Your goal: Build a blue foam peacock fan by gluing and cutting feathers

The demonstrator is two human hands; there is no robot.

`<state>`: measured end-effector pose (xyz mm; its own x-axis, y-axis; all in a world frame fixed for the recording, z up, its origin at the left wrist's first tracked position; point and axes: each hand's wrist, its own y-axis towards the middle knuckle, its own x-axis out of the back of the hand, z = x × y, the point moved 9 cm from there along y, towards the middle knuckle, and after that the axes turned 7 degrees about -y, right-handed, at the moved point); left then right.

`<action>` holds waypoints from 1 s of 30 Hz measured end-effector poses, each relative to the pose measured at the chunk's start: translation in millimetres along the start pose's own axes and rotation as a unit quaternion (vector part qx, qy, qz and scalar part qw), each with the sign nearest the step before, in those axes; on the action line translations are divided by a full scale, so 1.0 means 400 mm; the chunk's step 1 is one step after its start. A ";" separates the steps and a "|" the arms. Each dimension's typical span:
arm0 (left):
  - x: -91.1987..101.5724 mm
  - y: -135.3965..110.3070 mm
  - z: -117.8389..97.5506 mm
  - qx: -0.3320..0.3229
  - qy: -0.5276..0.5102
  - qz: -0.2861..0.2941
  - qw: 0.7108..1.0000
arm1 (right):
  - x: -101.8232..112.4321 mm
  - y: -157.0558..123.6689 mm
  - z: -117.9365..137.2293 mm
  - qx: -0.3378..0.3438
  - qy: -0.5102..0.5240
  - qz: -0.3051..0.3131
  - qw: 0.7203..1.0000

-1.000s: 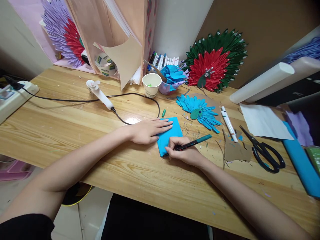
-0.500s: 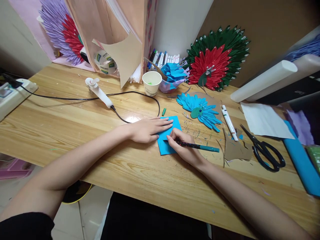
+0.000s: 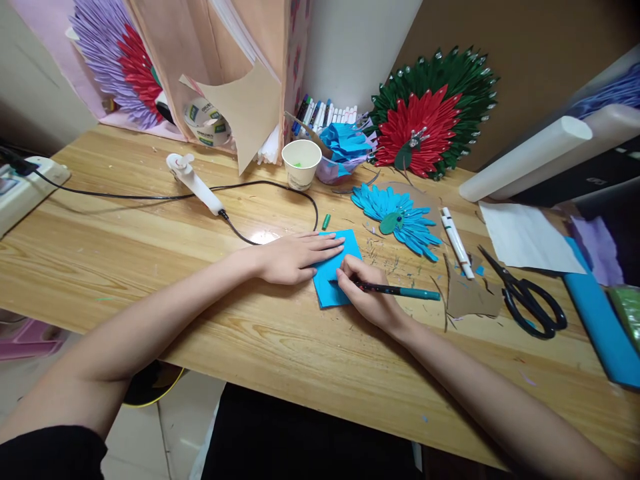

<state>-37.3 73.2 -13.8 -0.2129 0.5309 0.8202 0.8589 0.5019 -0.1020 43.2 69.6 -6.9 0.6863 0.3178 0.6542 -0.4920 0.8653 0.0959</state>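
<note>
A folded piece of blue paper [image 3: 330, 291] lies on the wooden table in front of me. My left hand [image 3: 293, 259] rests flat on its left part, fingers stretched out. My right hand [image 3: 369, 290] pinches a dark marker with a teal end [image 3: 415, 293], its tip at the paper's surface. Any mark under the tip is too small to make out. Just above the paper lies a small green pen cap [image 3: 327, 221]. To the upper right is a blue paper fan of petals [image 3: 400, 223] with a green oval piece on it.
Black-handled scissors [image 3: 530, 297], white markers [image 3: 457, 243] and cardboard scraps [image 3: 470, 293] lie on the right. A white glue gun [image 3: 194, 183] with a black cord lies left of a paper cup [image 3: 301, 164]. A green and red paper fan [image 3: 435, 120] leans at the back.
The marker in my right hand has shifted very slightly, its tip still at the paper. My left hand stays flat on the paper. The whole view has moved a little.
</note>
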 end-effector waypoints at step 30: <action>0.002 0.000 0.000 0.001 0.000 -0.013 1.000 | -0.032 -0.004 -0.009 -0.003 0.044 0.058 0.997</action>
<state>-37.4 73.7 -13.0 -0.2356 0.5168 0.8231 0.8517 0.5177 -0.0813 37.2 65.6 -18.1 0.6688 0.4490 0.5925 -0.5686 0.8224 0.0186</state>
